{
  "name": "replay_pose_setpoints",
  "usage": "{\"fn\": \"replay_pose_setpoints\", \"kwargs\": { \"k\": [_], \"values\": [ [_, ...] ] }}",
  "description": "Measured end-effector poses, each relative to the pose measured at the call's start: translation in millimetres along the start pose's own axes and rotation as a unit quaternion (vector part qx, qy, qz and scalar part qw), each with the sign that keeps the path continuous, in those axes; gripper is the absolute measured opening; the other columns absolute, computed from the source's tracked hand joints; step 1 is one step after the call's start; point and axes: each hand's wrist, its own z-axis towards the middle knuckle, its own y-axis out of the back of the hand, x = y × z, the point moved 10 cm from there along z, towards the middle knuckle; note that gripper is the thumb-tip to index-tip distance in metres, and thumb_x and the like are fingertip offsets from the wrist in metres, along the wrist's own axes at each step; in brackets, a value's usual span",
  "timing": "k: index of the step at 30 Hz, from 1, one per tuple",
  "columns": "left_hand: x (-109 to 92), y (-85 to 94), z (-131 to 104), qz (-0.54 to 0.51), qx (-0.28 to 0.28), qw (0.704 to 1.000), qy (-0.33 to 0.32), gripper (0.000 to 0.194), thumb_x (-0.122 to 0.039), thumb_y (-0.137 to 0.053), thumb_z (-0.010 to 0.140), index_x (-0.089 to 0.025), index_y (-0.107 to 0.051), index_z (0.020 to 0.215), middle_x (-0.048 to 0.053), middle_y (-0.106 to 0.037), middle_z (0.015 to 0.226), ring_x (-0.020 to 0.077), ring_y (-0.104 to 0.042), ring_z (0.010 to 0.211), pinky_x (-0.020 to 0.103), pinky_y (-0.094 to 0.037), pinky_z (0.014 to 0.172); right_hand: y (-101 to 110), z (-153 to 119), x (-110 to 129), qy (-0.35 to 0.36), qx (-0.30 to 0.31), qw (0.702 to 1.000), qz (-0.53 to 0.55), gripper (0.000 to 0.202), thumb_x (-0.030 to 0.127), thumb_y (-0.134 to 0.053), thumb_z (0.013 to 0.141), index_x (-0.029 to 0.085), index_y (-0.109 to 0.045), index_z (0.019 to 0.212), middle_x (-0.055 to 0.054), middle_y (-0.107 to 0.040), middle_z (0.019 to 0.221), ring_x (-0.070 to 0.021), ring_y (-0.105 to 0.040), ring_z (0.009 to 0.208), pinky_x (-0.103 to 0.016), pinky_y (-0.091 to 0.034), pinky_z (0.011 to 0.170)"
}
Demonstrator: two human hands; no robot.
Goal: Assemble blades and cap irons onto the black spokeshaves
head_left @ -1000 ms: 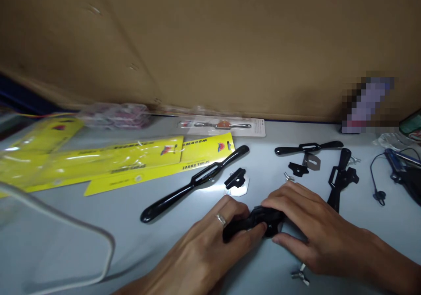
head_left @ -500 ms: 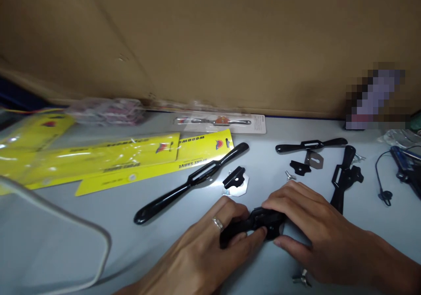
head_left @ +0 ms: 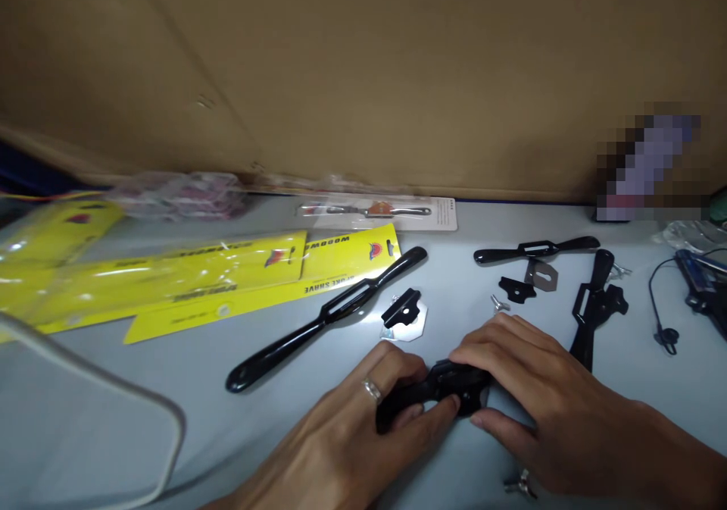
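Note:
Low over the table, my left hand (head_left: 357, 419), with a ring on one finger, is wrapped round one handle of a black spokeshave (head_left: 446, 380). My right hand (head_left: 545, 396) grips its other end, fingers on top and thumb by the black cap piece (head_left: 466, 402). The far handle is hidden under the right hand. A wing screw (head_left: 519, 486) lies just below my right hand. Beyond my left hand is a second spokeshave body (head_left: 323, 320), with a black cap (head_left: 402, 309) on a silver blade (head_left: 414, 328) beside it.
Farther right lie two more spokeshave bodies (head_left: 537, 249) with caps, a blade (head_left: 544, 275) and wing screws (head_left: 500, 305). Yellow spokeshave packages (head_left: 352, 256) cover the left. A white cable (head_left: 141, 396) loops at front left. A cardboard wall (head_left: 363, 78) closes the back.
The view has shifted slightly, so the things on the left sit a little farther left. Both hands keep the same hold on the spokeshave.

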Motion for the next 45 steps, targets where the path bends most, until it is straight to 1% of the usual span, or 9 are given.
{"fn": "replay_pose_setpoints", "kwargs": {
  "k": [5, 11, 16, 20, 26, 30, 35, 41, 45],
  "values": [
    [0, -1.3, -1, -0.010, 0.004, 1.000, 0.001, 0.007, -0.030, -0.059, 0.098, -0.026, -0.064, 0.099, -0.002, -0.064, 0.084, 0.0126, -0.065, 0.071, 0.017, -0.054, 0.062, 1, 0, 1, 0.001, -0.003, 1.000, -0.002, 0.031, 0.011, -0.061, 0.094, 0.017, -0.053, 0.124, -0.008, -0.063, 0.113, -0.0250, -0.055, 0.105, -0.046, -0.046, 0.101],
    [-6, 0.1, 3, -0.019, 0.012, 1.000, 0.006, 0.009, -0.031, -0.057, 0.099, -0.025, -0.063, 0.097, -0.002, -0.064, 0.080, 0.0128, -0.064, 0.067, 0.018, -0.054, 0.058, -1, 0, -1, -0.012, 0.006, 1.000, -0.003, 0.030, 0.011, -0.059, 0.096, 0.018, -0.053, 0.124, -0.008, -0.062, 0.114, -0.0244, -0.055, 0.108, -0.047, -0.045, 0.105],
    [0, -0.1, 2, -0.011, 0.014, 1.000, 0.016, 0.007, -0.031, -0.057, 0.099, -0.026, -0.061, 0.098, -0.003, -0.063, 0.081, 0.0123, -0.064, 0.068, 0.017, -0.054, 0.059, -1, -1, -1, -0.016, 0.008, 1.000, -0.007, 0.031, 0.013, -0.060, 0.096, 0.019, -0.054, 0.126, -0.008, -0.063, 0.115, -0.0244, -0.055, 0.109, -0.048, -0.044, 0.108],
    [2, -2.9, 1, -0.013, 0.025, 0.999, 0.019, 0.009, -0.035, -0.060, 0.099, -0.026, -0.060, 0.098, -0.003, -0.064, 0.082, 0.0122, -0.065, 0.069, 0.017, -0.054, 0.059, 0, -2, 0, -0.016, 0.011, 1.000, -0.019, 0.033, 0.013, -0.063, 0.092, 0.019, -0.056, 0.124, -0.008, -0.064, 0.119, -0.0251, -0.056, 0.113, -0.047, -0.045, 0.109],
    [7, 1.3, -2, -0.023, -0.010, 0.996, 0.091, 0.013, -0.037, -0.061, 0.097, -0.025, -0.060, 0.095, -0.002, -0.062, 0.082, 0.0137, -0.063, 0.069, 0.020, -0.054, 0.058, 10, -2, 9, 0.024, -0.053, 0.995, -0.082, 0.023, 0.018, -0.061, 0.095, 0.016, -0.061, 0.118, -0.012, -0.066, 0.119, -0.0281, -0.059, 0.112, -0.049, -0.049, 0.104],
    [1, -1.7, -1, -0.033, 0.004, 0.998, 0.052, 0.012, -0.038, -0.059, 0.098, -0.027, -0.059, 0.095, -0.004, -0.060, 0.079, 0.0125, -0.062, 0.065, 0.018, -0.053, 0.054, 9, -2, 9, 0.031, -0.067, 0.993, -0.092, 0.024, 0.020, -0.060, 0.096, 0.013, -0.062, 0.118, -0.012, -0.068, 0.114, -0.0288, -0.061, 0.107, -0.052, -0.051, 0.101],
    [1, 0.3, 0, -0.038, 0.003, 0.997, 0.064, 0.011, -0.038, -0.061, 0.099, -0.028, -0.062, 0.096, -0.003, -0.061, 0.082, 0.0136, -0.062, 0.069, 0.021, -0.055, 0.060, 10, -2, 11, 0.039, -0.076, 0.993, -0.075, 0.021, 0.016, -0.056, 0.095, 0.014, -0.064, 0.114, -0.012, -0.068, 0.108, -0.0273, -0.061, 0.100, -0.049, -0.055, 0.092],
    [-21, 2.8, 4, -0.033, 0.029, 0.999, -0.025, 0.012, -0.025, -0.054, 0.101, -0.029, -0.066, 0.102, -0.001, -0.063, 0.089, 0.0146, -0.064, 0.079, 0.022, -0.054, 0.070, 14, -2, 16, 0.060, -0.094, 0.987, -0.112, 0.012, 0.017, -0.057, 0.096, 0.014, -0.066, 0.103, -0.013, -0.070, 0.106, -0.0280, -0.063, 0.100, -0.048, -0.055, 0.093],
    [-10, 2.1, 3, -0.033, 0.016, 0.999, 0.007, 0.007, -0.029, -0.056, 0.101, -0.028, -0.063, 0.100, -0.002, -0.062, 0.086, 0.0134, -0.063, 0.074, 0.020, -0.054, 0.064, 13, -2, 18, 0.076, -0.093, 0.986, -0.117, 0.013, 0.016, -0.058, 0.096, 0.012, -0.069, 0.102, -0.013, -0.070, 0.102, -0.0279, -0.063, 0.097, -0.047, -0.056, 0.090]
  ]
}}
